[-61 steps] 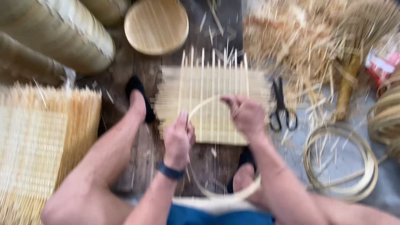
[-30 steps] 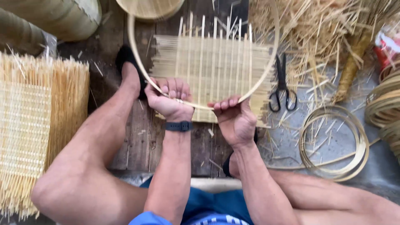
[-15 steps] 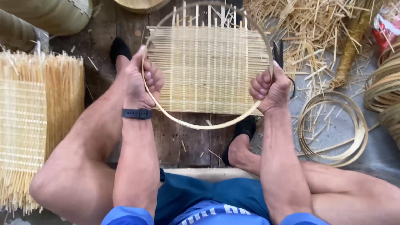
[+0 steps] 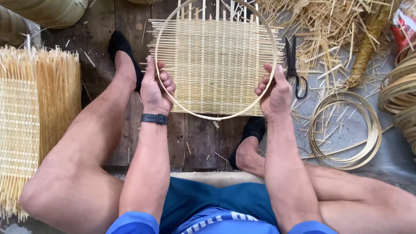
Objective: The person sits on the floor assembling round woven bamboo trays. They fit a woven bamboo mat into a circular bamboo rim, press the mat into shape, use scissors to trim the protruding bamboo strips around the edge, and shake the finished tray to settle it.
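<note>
A thin round bamboo hoop [image 4: 208, 117] lies flat over a square woven bamboo mat [image 4: 214, 65] on the dark wooden boards. My left hand [image 4: 155, 89] grips the hoop's left side, a black band on its wrist. My right hand [image 4: 273, 93] grips the hoop's right side. Loose strip ends of the mat stick out past the hoop on all sides. My bare legs and black-socked feet frame the mat.
Black scissors [image 4: 296, 65] lie just right of the mat. Coiled bamboo strips [image 4: 346, 130] rest at the right, with a heap of cut scraps [image 4: 333, 26] behind. A stack of woven mats [image 4: 30, 125] lies at the left, and baskets [image 4: 47, 11] stand at the upper left.
The hoop went from a small loop near my body to spread wide over the mat. My hands moved apart to its left and right sides.
</note>
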